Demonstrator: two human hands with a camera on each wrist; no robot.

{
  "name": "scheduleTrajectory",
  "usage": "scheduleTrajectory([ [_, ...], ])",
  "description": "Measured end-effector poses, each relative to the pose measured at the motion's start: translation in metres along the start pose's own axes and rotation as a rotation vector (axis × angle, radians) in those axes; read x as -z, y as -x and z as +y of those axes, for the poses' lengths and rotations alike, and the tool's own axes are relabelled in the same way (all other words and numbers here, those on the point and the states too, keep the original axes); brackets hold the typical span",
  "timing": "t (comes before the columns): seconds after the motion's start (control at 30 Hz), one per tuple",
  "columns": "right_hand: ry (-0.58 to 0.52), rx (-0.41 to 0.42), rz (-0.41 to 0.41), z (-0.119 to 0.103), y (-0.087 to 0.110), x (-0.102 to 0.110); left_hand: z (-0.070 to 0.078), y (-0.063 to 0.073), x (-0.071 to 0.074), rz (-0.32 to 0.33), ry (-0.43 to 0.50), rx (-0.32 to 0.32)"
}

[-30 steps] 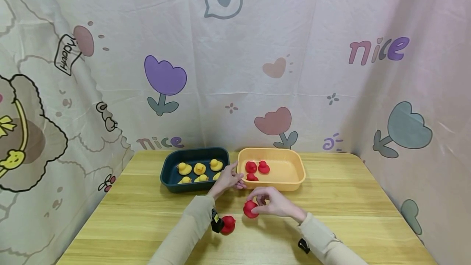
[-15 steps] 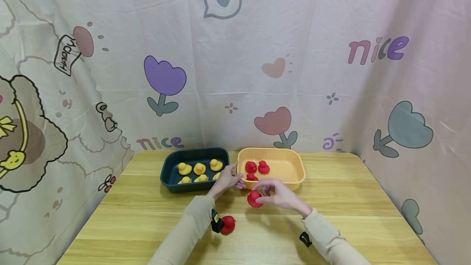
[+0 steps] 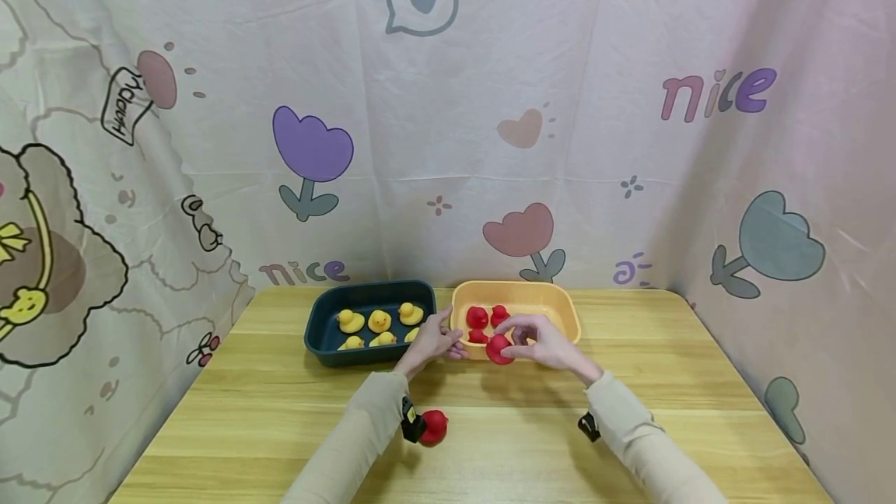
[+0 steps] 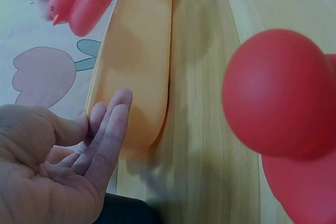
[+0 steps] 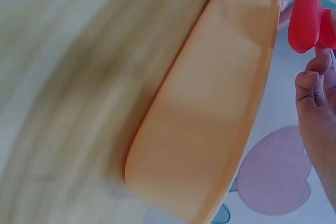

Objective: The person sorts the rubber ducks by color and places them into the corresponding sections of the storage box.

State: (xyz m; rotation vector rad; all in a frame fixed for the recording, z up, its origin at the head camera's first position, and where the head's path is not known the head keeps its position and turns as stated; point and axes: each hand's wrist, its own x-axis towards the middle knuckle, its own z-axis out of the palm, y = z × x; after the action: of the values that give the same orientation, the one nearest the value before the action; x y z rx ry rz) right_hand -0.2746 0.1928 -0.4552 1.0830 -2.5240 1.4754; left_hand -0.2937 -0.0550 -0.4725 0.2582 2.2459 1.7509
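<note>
My right hand (image 3: 546,341) pinches a red rubber duck (image 3: 498,350) over the front rim of the orange tray (image 3: 549,317). Seen from the left wrist, that duck (image 4: 92,6) hangs above the tray's rim. My left hand (image 3: 431,341) holds the tray's front left corner, thumb at the rim and fingers along the outer wall (image 4: 142,61). Inside the tray, 3 red ducks (image 3: 477,317) sit toward the left. Another red duck (image 3: 435,428) stands on the table beside my left wrist, partly hidden by the wrist camera; it looms large in the left wrist view.
A dark blue tray (image 3: 318,325) holding several yellow ducks (image 3: 380,321) stands left of the orange one, partly covered by my left hand. Both trays are near the back edge of the wooden table (image 3: 245,411). Behind it hangs a patterned curtain (image 3: 420,123).
My right hand has carried the red duck forward and slightly right, from the table in front of the orange tray to its front rim. The left hand has stayed put.
</note>
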Motion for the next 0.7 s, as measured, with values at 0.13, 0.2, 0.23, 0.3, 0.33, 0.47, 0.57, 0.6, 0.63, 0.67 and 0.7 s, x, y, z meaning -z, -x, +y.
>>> scheduleTrajectory([
  [0.13,-0.009,-0.013,0.032,0.005,-0.005,0.01,0.0,0.001,0.0,-0.005,0.001,-0.002],
  [0.2,-0.008,-0.029,0.032,0.007,-0.007,0.014,0.0,0.001,0.0,-0.004,0.0,-0.001],
  [0.23,-0.007,-0.043,0.032,0.008,-0.009,0.017,0.0,0.0,0.0,-0.003,-0.001,-0.001],
  [0.3,-0.004,-0.067,0.032,0.011,-0.011,0.02,-0.001,0.0,0.0,-0.001,-0.001,0.002],
  [0.33,-0.001,-0.077,0.034,0.012,-0.012,0.022,-0.001,-0.001,0.0,0.001,0.0,0.004],
  [0.47,0.016,-0.111,0.042,0.016,-0.017,0.026,-0.001,-0.001,0.0,0.004,-0.012,0.018],
  [0.57,0.032,-0.126,0.042,0.019,-0.019,0.027,-0.001,-0.001,0.0,0.007,-0.024,0.022],
  [0.6,0.038,-0.13,0.042,0.02,-0.02,0.026,0.0,-0.001,0.0,0.008,-0.03,0.018],
  [0.63,0.041,-0.137,0.041,0.022,-0.02,0.026,0.0,-0.001,-0.001,0.01,-0.031,0.017],
  [0.67,0.043,-0.143,0.038,0.023,-0.021,0.025,0.001,0.0,-0.001,0.009,-0.03,0.015],
  [0.7,0.047,-0.151,0.037,0.024,-0.021,0.025,0.001,0.0,-0.001,0.008,-0.028,0.014],
])
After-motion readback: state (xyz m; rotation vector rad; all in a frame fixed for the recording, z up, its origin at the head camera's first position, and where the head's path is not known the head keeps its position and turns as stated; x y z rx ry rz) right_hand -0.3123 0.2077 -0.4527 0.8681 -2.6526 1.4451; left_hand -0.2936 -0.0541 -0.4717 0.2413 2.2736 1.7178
